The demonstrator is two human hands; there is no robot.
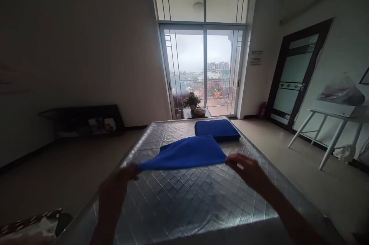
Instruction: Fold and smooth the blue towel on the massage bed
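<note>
A blue cloth [187,153] is stretched out in the air over a plastic-wrapped quilted mattress [184,202]. My left hand [119,183] pinches its left corner, fingers closed. My right hand [248,170] pinches its right corner, fingers closed too. Beyond the cloth, a folded blue cloth [216,129] lies flat on the far end of the mattress.
A glass sliding balcony door [203,72] stands behind the mattress, with a small dark table and potted plant [192,100] before it. A low dark shelf [83,120] runs along the left wall. A white table [331,122] and a dark-framed door [296,75] are on the right.
</note>
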